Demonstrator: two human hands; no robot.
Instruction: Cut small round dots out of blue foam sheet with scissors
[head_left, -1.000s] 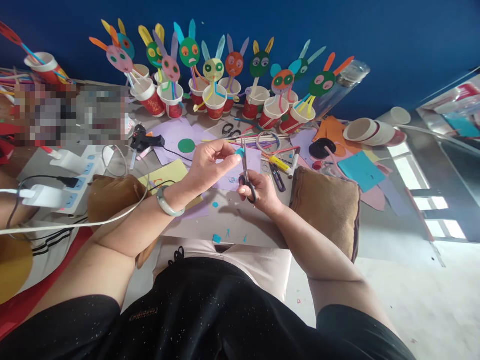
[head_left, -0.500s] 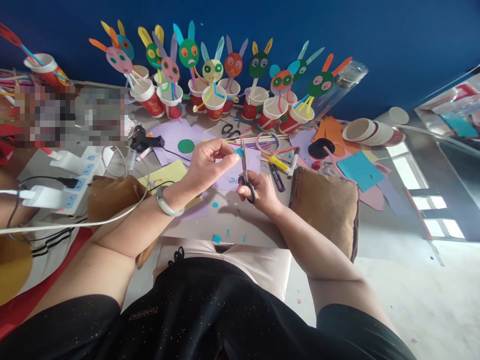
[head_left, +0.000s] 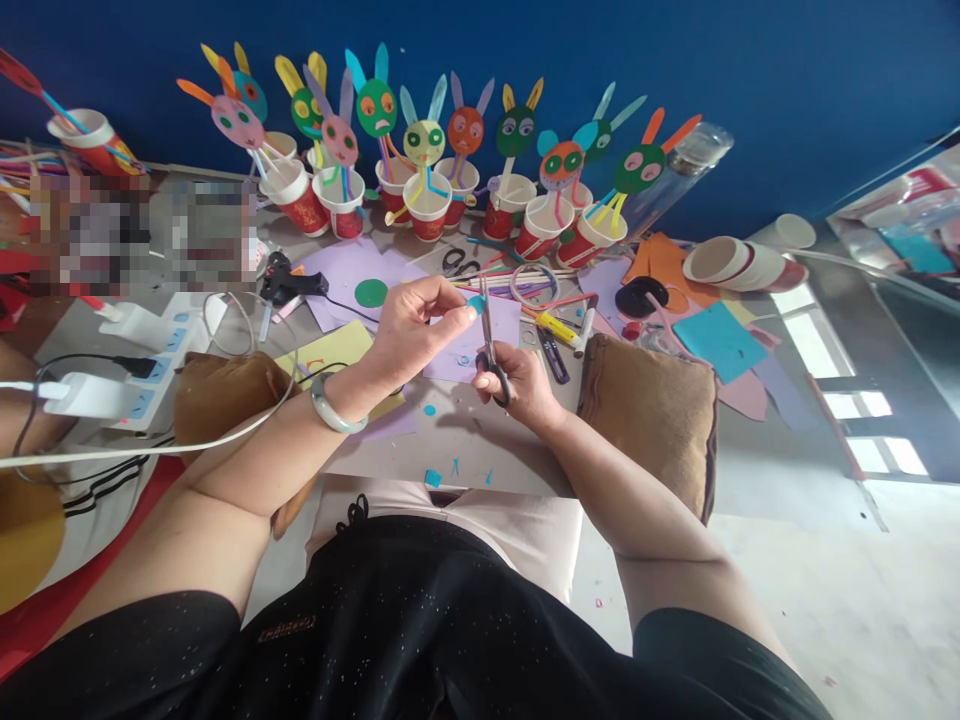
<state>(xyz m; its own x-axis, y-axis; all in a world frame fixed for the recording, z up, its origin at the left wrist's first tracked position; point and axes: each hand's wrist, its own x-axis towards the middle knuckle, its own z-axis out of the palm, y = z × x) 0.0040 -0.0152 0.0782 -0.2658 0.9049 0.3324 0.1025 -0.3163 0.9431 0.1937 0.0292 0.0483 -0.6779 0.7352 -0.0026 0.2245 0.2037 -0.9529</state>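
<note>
Between the thumb and fingertips of my left hand (head_left: 421, 325) is a small blue paper piece (head_left: 476, 304). My right hand (head_left: 523, 384) is closed round the black handles of the scissors (head_left: 489, 345), whose blades point up and away, right beside the blue piece. Under both hands lies a purple sheet (head_left: 495, 335) with small blue scraps on it. A small blue disc (head_left: 430, 410) rests on the table nearer to me, and a blue scrap (head_left: 433, 478) lies at the table's front edge.
Paper cups (head_left: 427, 208) with paper animal heads on straws stand along the back. A glue gun (head_left: 289, 280) and power strip (head_left: 161, 350) are at left. Brown cushions (head_left: 649, 415) flank my arms. A yellow marker (head_left: 556, 328) and cutter (head_left: 553, 356) lie right of the scissors.
</note>
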